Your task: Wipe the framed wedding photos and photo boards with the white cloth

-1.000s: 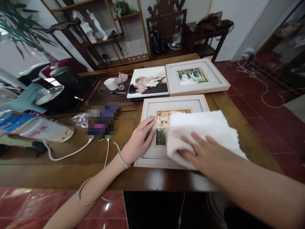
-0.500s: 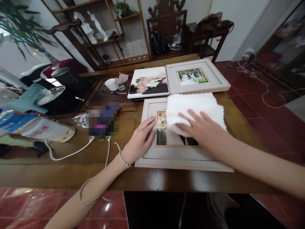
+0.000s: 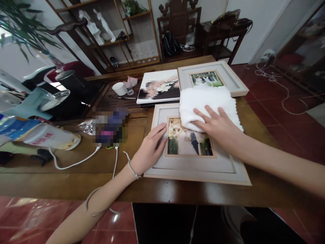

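A light wooden picture frame (image 3: 203, 176) lies flat on the table, its wedding photo (image 3: 188, 142) face up inside a pale mat. My left hand (image 3: 149, 147) rests on the frame's left side, fingers straight and thumb apart, gripping nothing. Under my right hand (image 3: 218, 125) is a folded white cloth (image 3: 205, 100), which its spread fingers press against the upper right of the frame. The cloth hides that corner and overlaps the lower edge of a second framed photo (image 3: 236, 86) behind it. Beside that lies a frameless photo panel (image 3: 162, 84).
On the wooden table (image 3: 132, 189), a white cup (image 3: 119, 88) stands behind a blurred-out object (image 3: 109, 128) with white cables. A tub (image 3: 50, 135) lies at the left near a dark canister (image 3: 72, 83). A carved chair (image 3: 177, 23) stands beyond.
My right hand has slid the white cloth up and slightly right, uncovering more of the wedding photo. My left hand stays on the frame's left side.
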Available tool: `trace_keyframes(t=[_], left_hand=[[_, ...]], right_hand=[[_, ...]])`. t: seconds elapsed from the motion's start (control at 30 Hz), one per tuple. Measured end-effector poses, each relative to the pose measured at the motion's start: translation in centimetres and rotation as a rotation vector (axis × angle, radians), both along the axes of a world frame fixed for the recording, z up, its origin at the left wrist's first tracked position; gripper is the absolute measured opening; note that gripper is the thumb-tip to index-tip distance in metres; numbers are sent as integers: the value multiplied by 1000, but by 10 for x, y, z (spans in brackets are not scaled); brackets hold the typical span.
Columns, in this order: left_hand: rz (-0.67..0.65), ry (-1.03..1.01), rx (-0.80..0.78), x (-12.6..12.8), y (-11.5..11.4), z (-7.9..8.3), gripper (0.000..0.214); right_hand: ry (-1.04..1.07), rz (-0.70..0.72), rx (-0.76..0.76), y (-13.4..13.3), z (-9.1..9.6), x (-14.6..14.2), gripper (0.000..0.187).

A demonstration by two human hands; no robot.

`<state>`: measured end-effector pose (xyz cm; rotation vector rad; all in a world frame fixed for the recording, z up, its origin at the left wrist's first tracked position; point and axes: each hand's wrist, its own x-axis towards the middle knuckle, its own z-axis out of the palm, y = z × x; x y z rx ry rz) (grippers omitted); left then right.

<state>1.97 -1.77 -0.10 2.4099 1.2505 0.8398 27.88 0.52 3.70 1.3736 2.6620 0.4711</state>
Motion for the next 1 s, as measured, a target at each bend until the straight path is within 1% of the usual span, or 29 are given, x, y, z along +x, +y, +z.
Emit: trace_keyframes(t=[0.07, 0.23, 0.3, 0.37, 0.4, 0.43, 0.5, 0.6, 0.67, 0.73, 0.8, 0.87, 0.9, 0.93, 1.0], left_hand=[[0, 1, 7, 0, 0, -1, 38], [-2, 9, 21, -1, 0, -2, 38], [-2, 11, 24, -1, 0, -2, 38], [-4, 12, 24, -1, 0, -2, 39], [-5, 13, 24, -1, 0, -2, 39], [-9, 12, 22, -2, 0, -2, 39], [-36, 6, 23, -2, 1, -1, 38], [-74, -1, 22, -2, 1, -1, 38], [-56, 5, 14, -3, 0, -1, 40], [-27, 14, 6, -3, 0, -1, 43], [-19, 21, 3, -3, 0, -1, 43], [-21, 20, 1, -3, 0, 0, 43], [-22, 18, -1, -3, 0, 0, 43], [-24, 18, -4, -3, 0, 0, 42], [-27, 18, -6, -2, 0, 0, 42]], right_hand=[[4, 22, 9, -19, -1, -3, 55], [86, 72, -98, -76, 4, -12, 53], [124, 113, -138, -97, 5, -14, 54], [143, 161, -177, -108, 5, -16, 55], [155, 171, -188, -109, 5, -16, 55], [169, 161, -188, -107, 3, -17, 54], [182, 128, -167, -93, 0, -17, 57], [148, 113, -116, -58, -4, -9, 70], [135, 111, -65, -32, -4, -1, 75], [134, 80, -8, -9, -3, 6, 73], [109, 52, 14, 9, -1, 10, 68], [77, 47, 7, 18, 1, 11, 67], [66, 59, 0, 17, 2, 11, 69], [61, 77, -8, 14, 3, 10, 71], [66, 121, -41, -1, 3, 8, 75]])
